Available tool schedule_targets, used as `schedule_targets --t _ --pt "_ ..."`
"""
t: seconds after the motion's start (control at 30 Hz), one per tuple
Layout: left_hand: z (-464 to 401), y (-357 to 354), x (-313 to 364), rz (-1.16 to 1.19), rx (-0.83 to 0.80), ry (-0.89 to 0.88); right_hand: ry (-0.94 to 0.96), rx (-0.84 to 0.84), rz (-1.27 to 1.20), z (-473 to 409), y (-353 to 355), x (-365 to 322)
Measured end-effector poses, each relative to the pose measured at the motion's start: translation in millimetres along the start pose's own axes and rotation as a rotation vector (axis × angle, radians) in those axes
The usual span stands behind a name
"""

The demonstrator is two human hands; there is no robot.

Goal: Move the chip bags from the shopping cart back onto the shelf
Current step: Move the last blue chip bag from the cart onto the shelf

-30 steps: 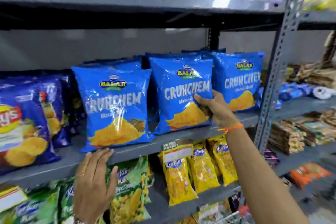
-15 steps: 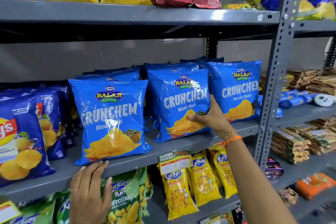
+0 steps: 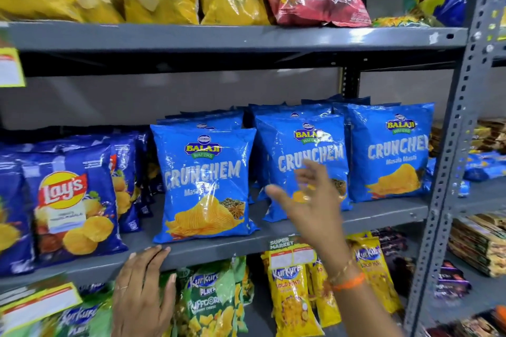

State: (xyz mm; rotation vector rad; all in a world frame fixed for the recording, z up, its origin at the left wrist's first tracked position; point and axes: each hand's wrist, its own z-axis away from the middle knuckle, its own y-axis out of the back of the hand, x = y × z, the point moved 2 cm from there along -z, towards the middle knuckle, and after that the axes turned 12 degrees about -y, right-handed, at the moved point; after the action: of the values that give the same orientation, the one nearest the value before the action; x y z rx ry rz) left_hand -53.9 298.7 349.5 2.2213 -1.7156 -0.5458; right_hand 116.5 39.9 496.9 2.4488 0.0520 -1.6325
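Both hands are empty: right hand [image 3: 309, 200] spread before a Crunchem bag [image 3: 304, 156], left hand [image 3: 142, 290] flat on the shelf edge [image 3: 208, 247].

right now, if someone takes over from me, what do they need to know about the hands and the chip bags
Right hand: open, empty, blurred in front of the middle blue chip bag, no grip on it.
Left hand: open, fingers on the shelf edge below the left blue bag.
Done: three blue bags stand upright at the front of the middle shelf, the third on the right.
Left: the cart is out of view, so check it for more bags.
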Motion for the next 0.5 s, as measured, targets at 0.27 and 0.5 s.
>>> schedule_targets --t 0.27,0.5 --pt "5 -5 -9 0.008 0.002 -0.035 -0.106 -0.269 0.067 -24 -104 -2" --pt "7 -1 -9 0.075 -0.075 -0.033 0.132 -0.332 -0.039 -42 -106 2"
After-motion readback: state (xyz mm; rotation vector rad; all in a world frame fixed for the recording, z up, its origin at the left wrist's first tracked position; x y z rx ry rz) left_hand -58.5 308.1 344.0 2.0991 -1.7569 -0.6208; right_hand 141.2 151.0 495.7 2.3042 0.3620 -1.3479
